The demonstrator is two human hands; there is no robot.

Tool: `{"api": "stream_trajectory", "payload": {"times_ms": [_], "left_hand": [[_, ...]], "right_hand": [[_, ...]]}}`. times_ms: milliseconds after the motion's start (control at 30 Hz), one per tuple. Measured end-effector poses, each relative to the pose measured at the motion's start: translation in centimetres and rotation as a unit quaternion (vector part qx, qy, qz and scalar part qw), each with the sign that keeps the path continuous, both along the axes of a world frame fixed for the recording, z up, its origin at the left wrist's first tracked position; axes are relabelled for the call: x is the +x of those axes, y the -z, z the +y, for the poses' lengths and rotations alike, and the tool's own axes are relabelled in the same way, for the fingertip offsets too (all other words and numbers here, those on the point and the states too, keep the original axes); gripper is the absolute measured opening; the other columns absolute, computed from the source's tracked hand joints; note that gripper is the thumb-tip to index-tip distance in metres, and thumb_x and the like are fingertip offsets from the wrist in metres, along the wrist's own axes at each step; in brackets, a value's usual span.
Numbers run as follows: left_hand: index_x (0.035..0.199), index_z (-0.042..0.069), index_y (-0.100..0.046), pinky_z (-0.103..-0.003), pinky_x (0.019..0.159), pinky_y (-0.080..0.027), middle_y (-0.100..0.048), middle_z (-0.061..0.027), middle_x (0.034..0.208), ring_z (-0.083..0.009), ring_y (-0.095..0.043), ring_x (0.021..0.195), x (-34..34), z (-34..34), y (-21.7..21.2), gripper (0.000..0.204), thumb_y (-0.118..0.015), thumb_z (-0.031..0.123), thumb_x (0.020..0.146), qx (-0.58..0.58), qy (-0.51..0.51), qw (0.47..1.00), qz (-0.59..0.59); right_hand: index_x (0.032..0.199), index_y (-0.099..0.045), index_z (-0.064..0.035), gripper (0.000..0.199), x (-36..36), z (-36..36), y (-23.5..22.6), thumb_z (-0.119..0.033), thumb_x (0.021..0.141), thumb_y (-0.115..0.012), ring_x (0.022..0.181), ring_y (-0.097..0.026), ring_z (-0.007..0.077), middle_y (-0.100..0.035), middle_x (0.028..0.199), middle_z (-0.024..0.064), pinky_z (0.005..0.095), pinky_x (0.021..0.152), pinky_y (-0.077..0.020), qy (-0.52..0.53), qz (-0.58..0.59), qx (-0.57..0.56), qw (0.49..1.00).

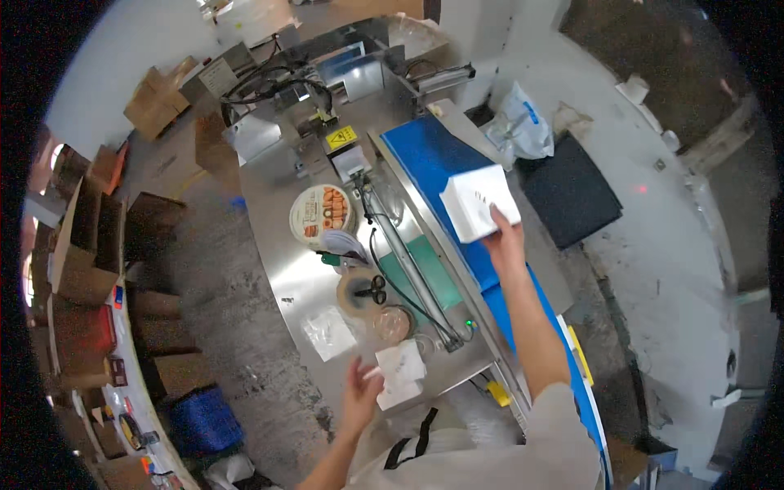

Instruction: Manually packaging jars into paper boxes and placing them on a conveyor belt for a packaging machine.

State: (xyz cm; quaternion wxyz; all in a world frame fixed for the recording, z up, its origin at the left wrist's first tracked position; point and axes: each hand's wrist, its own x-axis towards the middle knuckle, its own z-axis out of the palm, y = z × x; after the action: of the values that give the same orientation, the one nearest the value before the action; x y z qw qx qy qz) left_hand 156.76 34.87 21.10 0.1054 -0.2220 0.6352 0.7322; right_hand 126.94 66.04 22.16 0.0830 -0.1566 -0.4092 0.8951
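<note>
My right hand (505, 243) is stretched forward over the blue conveyor belt (425, 155) and grips the near edge of a white flat box (478, 200) held above the belt. My left hand (359, 392) rests near the front edge of the steel machine table (278, 237), fingers spread, touching a small stack of white folded packets (398, 371). Nothing is gripped in the left hand.
On the steel table lie a round printed tin lid (321, 212), a tape roll with black scissors (363, 290), a clear bag (328, 332) and a round clear lid (392, 324). Cardboard boxes (82, 269) line the left. A black mat (569, 192) and a plastic bag (518, 122) lie on the right.
</note>
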Motion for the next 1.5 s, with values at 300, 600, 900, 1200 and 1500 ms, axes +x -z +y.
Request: {"api": "stream_trajectory", "payload": {"times_ms": [300, 600, 900, 1200, 1500], "left_hand": [[0.147, 0.002, -0.030, -0.033, 0.081, -0.055, -0.056, -0.0152, 0.124, -0.0190, -0.060, 0.103, 5.0, 0.4, 1.9, 0.066, -0.066, 0.015, 0.093, -0.059, -0.070, 0.972, -0.219], [0.152, 0.000, -0.021, -0.043, 0.113, -0.030, -0.032, -0.0215, 0.153, -0.0343, -0.036, 0.139, -18.3, -0.6, -12.8, 0.108, -0.086, 0.024, 0.069, -0.228, 0.137, 0.943, 0.202], [0.150, 0.001, 0.018, -0.037, 0.106, -0.039, -0.052, -0.0241, 0.133, -0.0306, -0.053, 0.124, -17.8, 9.1, -14.4, 0.134, -0.087, 0.024, 0.070, -0.019, 0.368, 0.918, 0.149], [0.153, 0.001, 0.009, -0.035, 0.094, -0.048, -0.064, -0.0176, 0.116, -0.0217, -0.063, 0.106, -12.9, 7.4, -14.5, 0.117, -0.080, 0.008, 0.077, 0.073, 0.324, 0.932, 0.146], [0.155, 0.006, -0.006, -0.037, 0.093, -0.050, -0.064, -0.0181, 0.118, -0.0235, -0.063, 0.108, -9.9, 3.4, -15.0, 0.110, -0.081, 0.002, 0.074, 0.057, 0.292, 0.945, 0.135]], "right_hand": [[0.142, -0.033, 0.0013, 0.093, -14.9, -1.3, 9.2, -0.019, 0.068, -0.087, 0.103, -0.059, 0.0254, -0.058, 0.120, 0.0154, 0.0386, 0.078, -0.0512, -0.004, -0.076, 0.101, 0.992], [0.150, -0.027, -0.0083, 0.107, -7.7, 0.5, -11.9, -0.014, 0.061, -0.086, 0.095, -0.064, 0.0190, -0.065, 0.108, 0.0103, 0.0333, 0.084, -0.0520, -0.603, 0.160, 0.394, 0.675], [0.136, -0.037, -0.0054, 0.088, 1.3, -1.8, -17.9, -0.022, 0.063, -0.084, 0.085, -0.070, 0.0252, -0.068, 0.099, 0.0182, 0.0352, 0.071, -0.0552, -0.681, 0.111, 0.520, 0.503], [0.151, -0.024, -0.0058, 0.108, 8.5, -0.6, -19.3, -0.026, 0.064, -0.085, 0.111, -0.062, 0.0273, -0.060, 0.122, 0.0214, 0.0350, 0.091, -0.0504, -0.691, 0.137, 0.441, 0.556], [0.149, -0.029, -0.0074, 0.098, 13.5, -1.9, -20.5, -0.019, 0.068, -0.083, 0.112, -0.060, 0.0285, -0.061, 0.124, 0.0176, 0.0388, 0.097, -0.0460, -0.630, 0.061, 0.475, 0.612]]}}
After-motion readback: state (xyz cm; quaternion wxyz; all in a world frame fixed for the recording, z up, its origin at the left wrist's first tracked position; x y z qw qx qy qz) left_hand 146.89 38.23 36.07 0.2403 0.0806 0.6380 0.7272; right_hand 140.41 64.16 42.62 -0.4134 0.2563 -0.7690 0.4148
